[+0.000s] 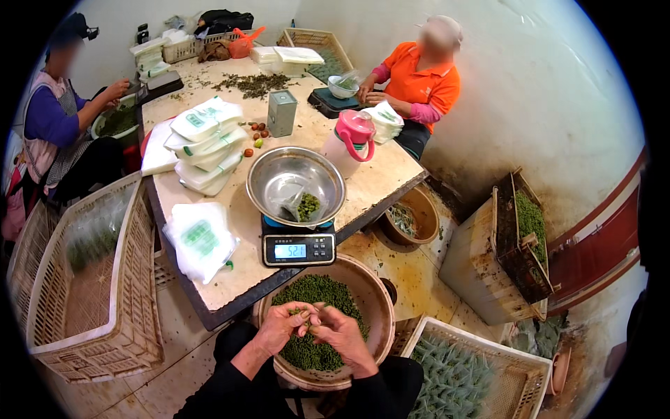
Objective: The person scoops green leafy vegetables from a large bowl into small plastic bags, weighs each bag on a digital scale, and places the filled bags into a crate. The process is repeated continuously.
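Note:
Both hands meet above a large plastic tub of small green berries, which look like green peppercorns. My left hand pinches a few green berries between its fingers. Its fingertips touch those of my right hand; whether the right one also grips something is hidden. Beyond the tub, on the table corner, a digital kitchen scale with a lit display carries a stainless steel bowl. Inside the bowl lies a clear plastic bag with green berries.
Printed plastic bags lie on the table, beside a taller stack. A pink-lidded jug and metal tin stand behind. Plastic crates flank the table; another crate holds filled bags. Two co-workers sit across.

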Available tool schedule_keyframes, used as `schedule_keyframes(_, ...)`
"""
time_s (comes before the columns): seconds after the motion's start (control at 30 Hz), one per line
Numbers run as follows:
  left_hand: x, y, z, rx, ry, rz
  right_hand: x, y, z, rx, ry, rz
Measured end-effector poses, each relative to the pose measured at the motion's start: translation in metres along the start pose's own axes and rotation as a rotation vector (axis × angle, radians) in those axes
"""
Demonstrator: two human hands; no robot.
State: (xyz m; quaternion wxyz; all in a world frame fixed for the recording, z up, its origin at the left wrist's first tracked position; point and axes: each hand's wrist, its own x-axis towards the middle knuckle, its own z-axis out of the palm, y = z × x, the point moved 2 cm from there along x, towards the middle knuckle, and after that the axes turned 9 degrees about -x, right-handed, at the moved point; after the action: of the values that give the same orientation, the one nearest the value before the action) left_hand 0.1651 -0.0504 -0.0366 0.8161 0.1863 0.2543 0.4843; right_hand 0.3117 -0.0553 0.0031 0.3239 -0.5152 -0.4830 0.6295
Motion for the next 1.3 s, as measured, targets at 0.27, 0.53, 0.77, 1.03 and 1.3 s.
schedule_keyframes(0.27,0.001,-0.007,-0.002,0.198,0.140,0.111,0.003,0.017,0.008,0.029,0.062,-0.027)
schedule_keyframes(0.53,-0.002,-0.001,-0.005,0.152,0.219,0.166,-0.001,0.012,0.006,0.112,0.184,0.030)
schedule_keyframes(0.77,-0.008,-0.030,-0.032,0.366,0.126,-0.153,0.037,-0.080,-0.007,-0.753,0.560,-0.859)
schedule_keyframes(1.03,0.003,-0.040,-0.060,0.467,0.110,-0.003,0.107,-0.165,0.017,-1.311,0.602,-0.970)
schedule_keyframes(1.3,0.004,-0.048,-0.062,0.823,0.061,0.187,0.036,0.096,-0.012,-0.922,0.306,-0.596)
